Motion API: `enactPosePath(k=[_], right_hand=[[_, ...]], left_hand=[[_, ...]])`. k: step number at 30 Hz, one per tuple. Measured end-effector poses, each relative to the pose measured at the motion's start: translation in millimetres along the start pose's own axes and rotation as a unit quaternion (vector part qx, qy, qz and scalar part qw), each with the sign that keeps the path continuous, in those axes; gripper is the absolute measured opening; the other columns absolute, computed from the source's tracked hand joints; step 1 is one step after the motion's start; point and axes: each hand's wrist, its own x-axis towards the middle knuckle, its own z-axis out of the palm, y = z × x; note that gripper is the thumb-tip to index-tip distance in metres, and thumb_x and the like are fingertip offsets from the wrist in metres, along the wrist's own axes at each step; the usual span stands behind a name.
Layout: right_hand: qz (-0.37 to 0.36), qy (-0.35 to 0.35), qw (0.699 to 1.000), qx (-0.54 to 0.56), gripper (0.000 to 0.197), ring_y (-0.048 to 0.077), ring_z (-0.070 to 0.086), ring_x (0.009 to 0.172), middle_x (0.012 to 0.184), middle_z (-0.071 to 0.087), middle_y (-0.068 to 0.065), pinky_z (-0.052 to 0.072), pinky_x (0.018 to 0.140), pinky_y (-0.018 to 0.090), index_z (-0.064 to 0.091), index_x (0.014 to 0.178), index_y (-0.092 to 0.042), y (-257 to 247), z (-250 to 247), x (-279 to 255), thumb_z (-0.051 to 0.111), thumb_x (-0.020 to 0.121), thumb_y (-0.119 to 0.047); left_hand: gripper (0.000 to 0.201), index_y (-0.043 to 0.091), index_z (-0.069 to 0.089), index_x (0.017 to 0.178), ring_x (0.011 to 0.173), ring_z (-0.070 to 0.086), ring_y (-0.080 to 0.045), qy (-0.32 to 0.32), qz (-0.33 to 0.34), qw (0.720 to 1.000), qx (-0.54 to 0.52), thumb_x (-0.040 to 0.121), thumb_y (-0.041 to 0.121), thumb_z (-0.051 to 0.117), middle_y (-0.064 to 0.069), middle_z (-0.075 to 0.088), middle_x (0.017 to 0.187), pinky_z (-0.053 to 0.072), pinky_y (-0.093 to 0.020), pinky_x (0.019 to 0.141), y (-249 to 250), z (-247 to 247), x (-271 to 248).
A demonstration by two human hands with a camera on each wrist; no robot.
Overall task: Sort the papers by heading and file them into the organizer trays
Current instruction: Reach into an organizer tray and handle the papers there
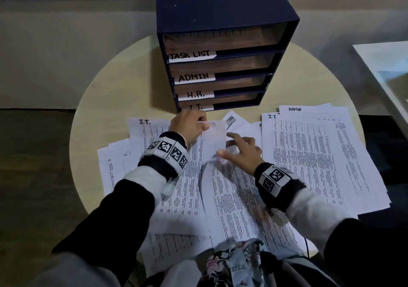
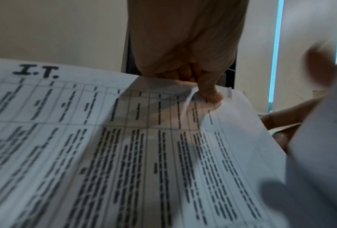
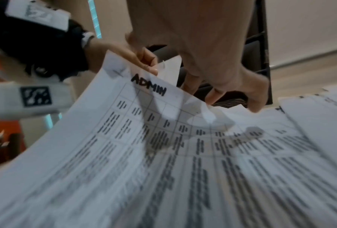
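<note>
Dim indoor light, soft shadows on papers (image 1: 231,198), wrist views blurred, perhaps motion.

Right hand (image 3: 212,58) spread on ADMIN sheet (image 3: 163,123); left hand (image 3: 136,57) pinches its corner.

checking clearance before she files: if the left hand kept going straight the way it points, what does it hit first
Most likely the organizer, at its lowest tray, labelled I.T.. The left hand, pinching a sheet's top edge, points at it from close by; the exact gap is unclear.
</note>
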Motion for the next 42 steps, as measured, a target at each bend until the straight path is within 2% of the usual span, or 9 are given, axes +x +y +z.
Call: enactPosePath(k=[6,10,13,16,20,27,32,35,42], right_hand=[[0.03,0.063,0.993,0.096,0.025,0.03,0.061,0.101,0.091,0.069,0.005,0.044,0.094,0.052,0.062,0.066,-0.03,-12,-4,29,0.068,0.069,-0.055],[-0.047,0.147,0.955,0.251,0.012,0.019,0.062,0.076,0.085,0.07,0.014,0.052,0.081,0.042,0.068,0.087,-0.003,-37,-27,37,0.062,0.087,-0.013],[-0.107,0.194,0.909,0.352,0.022,-0.006,0.058,0.054,0.055,0.065,-0.017,0.048,0.061,0.015,0.06,0.071,-0.016,-55,-51,35,0.057,0.088,-0.003],[-0.152,0.231,0.883,0.378,0.022,-0.007,0.053,0.05,0.049,0.061,-0.019,0.043,0.054,0.011,0.06,0.069,-0.018,-70,-78,31,0.059,0.087,-0.005],[-0.174,0.285,0.856,0.396,0.024,-0.002,0.04,0.047,0.043,0.047,-0.016,0.033,0.048,0.014,0.051,0.06,-0.019,-87,-108,19,0.061,0.08,-0.014],[-0.103,0.305,0.845,0.428,0.029,-0.002,0.044,0.036,0.036,0.047,-0.014,0.035,0.039,0.012,0.051,0.063,-0.011,-81,-127,2,0.053,0.09,0.0],[0.042,0.296,0.845,0.443,0.013,0.005,0.052,0.052,0.067,0.055,0.002,0.041,0.042,0.011,0.06,0.1,0.002,-21,-97,2,0.051,0.091,0.0],[0.115,0.303,0.84,0.435,0.029,0.017,0.053,0.072,0.09,0.063,0.015,0.042,0.051,0.017,0.056,0.118,0.007,14,-81,0,0.051,0.092,-0.003],[0.169,0.283,0.873,0.358,0.008,0.015,0.042,0.059,0.068,0.046,0.006,0.039,0.044,0.009,0.056,0.092,0.001,59,-63,-2,0.05,0.092,-0.004]], left_hand=[[0.019,0.006,0.067,0.087,0.086,0.06,-0.025,0.095,0.112,0.989,-0.03,0.088,0.023,0.06,-0.008,0.069,0.088,0.031,-0.028,0.089,22,-10,-4],[0.038,0.016,0.064,0.098,0.112,0.051,-0.03,0.302,0.148,0.942,0.0,0.072,0.043,0.063,-0.01,0.063,0.112,0.023,-0.043,0.1,29,-27,-3],[0.085,0.026,0.035,0.125,0.134,0.024,-0.025,0.436,0.065,0.892,-0.101,0.055,0.063,0.069,-0.023,0.035,0.14,0.018,-0.047,0.109,28,-52,-1],[0.108,0.0,0.031,0.136,0.134,0.028,-0.037,0.49,0.03,0.844,-0.215,0.058,0.062,0.073,-0.028,0.03,0.139,0.02,-0.039,0.11,19,-73,2],[0.086,0.003,0.026,0.137,0.11,0.051,-0.015,0.373,0.026,0.82,-0.433,0.072,0.027,0.077,-0.007,0.047,0.12,0.045,-0.026,0.098,19,-89,4],[0.059,0.007,0.043,0.124,0.092,0.044,-0.004,0.325,-0.031,0.857,-0.399,0.077,0.025,0.074,-0.001,0.034,0.116,0.041,-0.003,0.074,26,-83,11],[0.068,0.011,0.035,0.132,0.113,0.052,-0.024,0.067,-0.203,0.873,-0.438,0.078,0.025,0.074,-0.006,0.045,0.129,0.049,-0.035,0.091,5,-35,5],[0.053,0.011,0.042,0.127,0.103,0.045,-0.018,-0.053,-0.241,0.866,-0.435,0.082,0.022,0.069,-0.001,0.049,0.108,0.048,-0.021,0.07,2,-8,-7],[0.033,-0.004,0.057,0.118,0.106,0.059,-0.026,-0.119,-0.178,0.889,-0.404,0.089,0.011,0.061,-0.016,0.062,0.116,0.047,-0.033,0.088,-4,26,-12]])
